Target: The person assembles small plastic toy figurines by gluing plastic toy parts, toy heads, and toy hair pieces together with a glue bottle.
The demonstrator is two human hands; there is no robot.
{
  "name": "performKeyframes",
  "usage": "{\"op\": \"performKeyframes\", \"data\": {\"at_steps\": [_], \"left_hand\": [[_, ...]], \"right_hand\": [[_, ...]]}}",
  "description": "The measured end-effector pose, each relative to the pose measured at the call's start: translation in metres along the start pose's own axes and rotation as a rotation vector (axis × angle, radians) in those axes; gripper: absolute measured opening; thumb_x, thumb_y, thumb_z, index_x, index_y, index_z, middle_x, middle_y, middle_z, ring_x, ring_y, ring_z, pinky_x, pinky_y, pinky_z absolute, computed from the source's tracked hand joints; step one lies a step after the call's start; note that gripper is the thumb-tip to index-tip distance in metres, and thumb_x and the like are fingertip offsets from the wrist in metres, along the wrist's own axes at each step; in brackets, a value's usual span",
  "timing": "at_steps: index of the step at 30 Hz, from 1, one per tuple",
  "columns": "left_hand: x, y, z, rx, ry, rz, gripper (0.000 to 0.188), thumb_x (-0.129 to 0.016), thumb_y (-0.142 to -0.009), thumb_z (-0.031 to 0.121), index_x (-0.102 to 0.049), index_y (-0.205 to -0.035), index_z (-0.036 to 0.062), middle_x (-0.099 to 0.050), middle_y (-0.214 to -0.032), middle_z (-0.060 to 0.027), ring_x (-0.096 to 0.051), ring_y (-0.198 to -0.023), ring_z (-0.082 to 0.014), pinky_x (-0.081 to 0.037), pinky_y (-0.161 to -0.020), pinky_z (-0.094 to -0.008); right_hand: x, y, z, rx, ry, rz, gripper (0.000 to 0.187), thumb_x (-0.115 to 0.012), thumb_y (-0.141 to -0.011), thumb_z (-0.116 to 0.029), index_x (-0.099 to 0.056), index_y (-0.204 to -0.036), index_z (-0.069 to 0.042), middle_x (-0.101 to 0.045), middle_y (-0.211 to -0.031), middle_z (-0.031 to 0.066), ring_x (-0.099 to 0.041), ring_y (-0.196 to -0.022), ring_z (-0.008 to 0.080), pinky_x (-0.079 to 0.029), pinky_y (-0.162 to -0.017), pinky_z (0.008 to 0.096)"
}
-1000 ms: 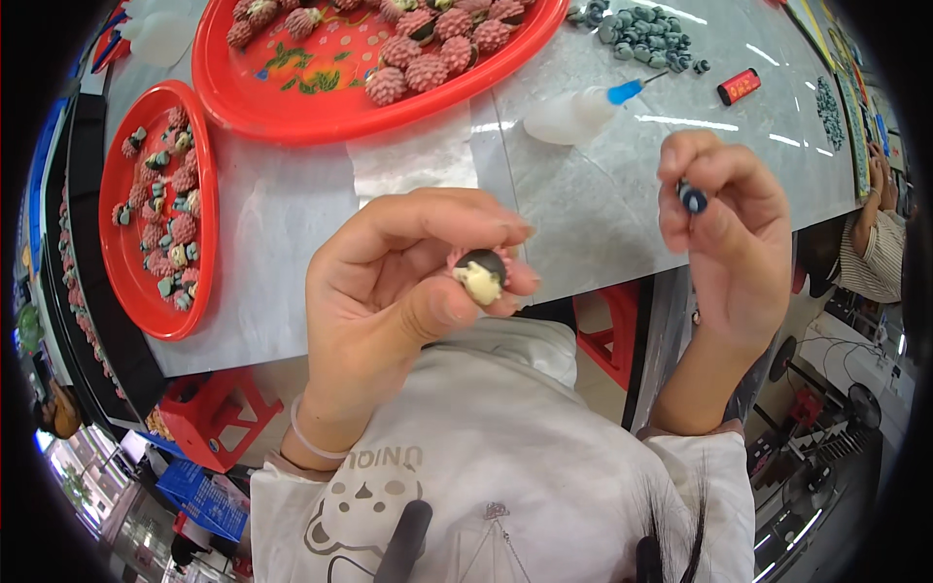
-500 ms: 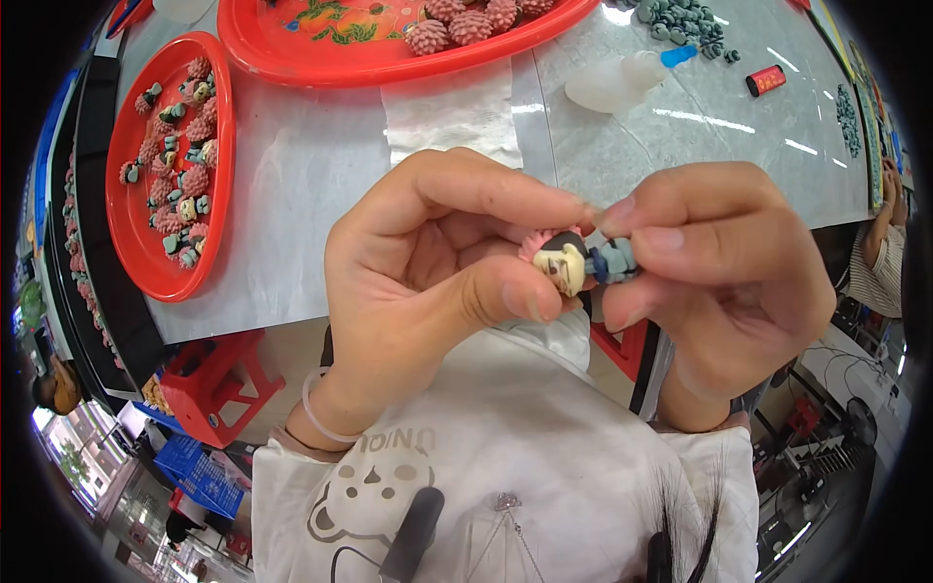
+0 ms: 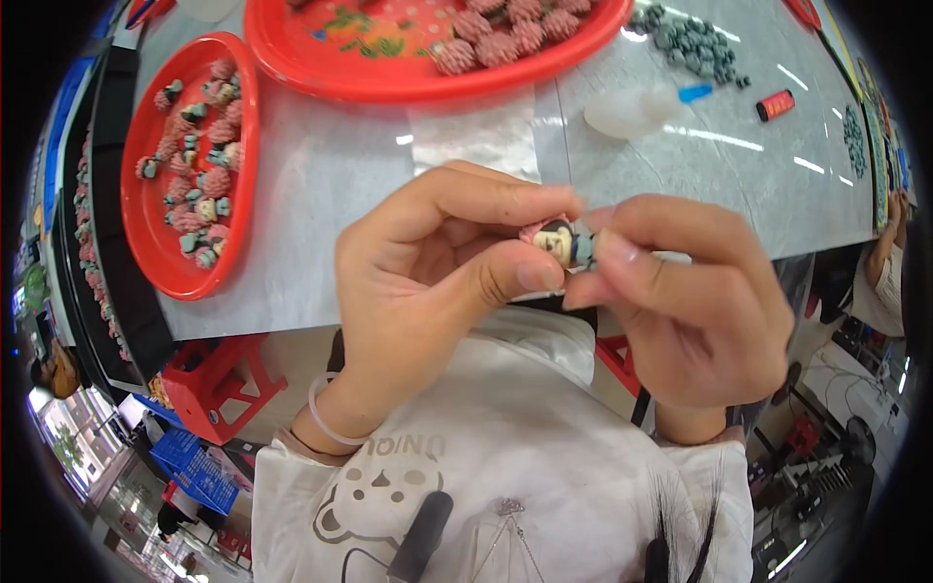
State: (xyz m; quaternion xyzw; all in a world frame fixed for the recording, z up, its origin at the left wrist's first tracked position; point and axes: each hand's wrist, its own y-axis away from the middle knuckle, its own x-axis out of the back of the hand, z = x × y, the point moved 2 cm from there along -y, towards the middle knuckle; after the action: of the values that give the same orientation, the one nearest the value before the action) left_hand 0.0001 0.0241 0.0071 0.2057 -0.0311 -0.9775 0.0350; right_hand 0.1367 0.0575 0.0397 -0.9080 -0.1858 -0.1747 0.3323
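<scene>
In front of my chest, my left hand pinches the pink-haired head of a small toy figurine between thumb and forefinger. Its cream face and dark cap show between the fingers. From the other side, the thumb and fingers of my right hand close on the figurine's grey-blue body, covering most of it. Head and body touch; whether they are joined firmly I cannot tell. A red oval tray to the left holds several similar figurines with pink hair and grey-blue bodies.
A larger red tray with pink textured head pieces stands at the far side. Grey-blue body parts lie piled at the far right, near a white squeeze bottle with a blue tip and a small red cylinder. A white cloth lies beyond my hands.
My right hand has moved left, its fingers now nearer the figurine's head and covering more of the body. The head has turned slightly. The whole view has shifted a little.
</scene>
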Motion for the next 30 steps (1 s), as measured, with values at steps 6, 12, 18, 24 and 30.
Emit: {"op": "performKeyframes", "data": {"at_steps": [6,12,18,24,30], "left_hand": [[0.037,-0.012,0.042,-0.287,-0.292,0.049,0.029,-0.055,-0.075,0.013,-0.051,-0.097,-0.0049,-0.055,-0.091,-0.0133,-0.054,-0.083,-0.0166,-0.043,-0.071,-0.0245],[0.084,-0.041,0.097,-0.494,-1.241,0.256,0.020,-0.045,-0.079,0.004,-0.055,-0.095,-0.0018,-0.058,-0.093,-0.0090,-0.054,-0.080,-0.0116,-0.040,-0.071,-0.0209],[0.042,-0.106,0.065,-0.238,-1.600,0.032,0.019,-0.051,-0.079,0.011,-0.055,-0.093,-0.0006,-0.058,-0.089,-0.0059,-0.054,-0.080,-0.0102,-0.040,-0.073,-0.0227],[0.033,-0.068,0.053,-0.265,-0.636,-0.011,0.015,-0.058,-0.075,0.011,-0.053,-0.086,0.0017,-0.055,-0.083,-0.0085,-0.054,-0.076,-0.0143,-0.041,-0.069,-0.0253],[0.014,-0.018,0.006,-0.150,-0.011,-0.096,0.028,-0.061,-0.074,0.016,-0.047,-0.096,0.0038,-0.051,-0.097,-0.0161,-0.055,-0.080,-0.0215,-0.044,-0.067,-0.0253]], "right_hand": [[0.019,0.002,0.010,0.104,0.057,0.039,0.050,-0.045,-0.079,-0.049,-0.057,-0.088,-0.001,-0.045,-0.091,0.0174,-0.042,-0.073,0.0194,-0.033,-0.059,0.0239],[0.033,0.006,0.051,-0.355,-0.098,0.410,0.028,-0.062,-0.072,-0.020,-0.057,-0.092,-0.001,-0.049,-0.092,0.0111,-0.045,-0.076,0.0151,-0.037,-0.068,0.0239],[0.007,-0.007,0.059,-0.429,-0.106,0.054,0.033,-0.057,-0.068,0.001,-0.049,-0.100,0.003,-0.055,-0.092,0.0082,-0.053,-0.079,0.0161,-0.040,-0.073,0.0255],[0.042,0.018,0.045,-0.504,-0.412,0.237,0.042,-0.058,-0.077,-0.020,-0.042,-0.106,0.005,-0.053,-0.084,0.0115,-0.053,-0.072,0.0152,-0.042,-0.064,0.0222],[0.067,0.016,0.031,-0.452,-0.310,0.098,0.054,-0.067,-0.067,-0.033,-0.045,-0.101,0.003,-0.050,-0.086,0.0133,-0.049,-0.066,0.0122,-0.037,-0.051,0.0169]]}}
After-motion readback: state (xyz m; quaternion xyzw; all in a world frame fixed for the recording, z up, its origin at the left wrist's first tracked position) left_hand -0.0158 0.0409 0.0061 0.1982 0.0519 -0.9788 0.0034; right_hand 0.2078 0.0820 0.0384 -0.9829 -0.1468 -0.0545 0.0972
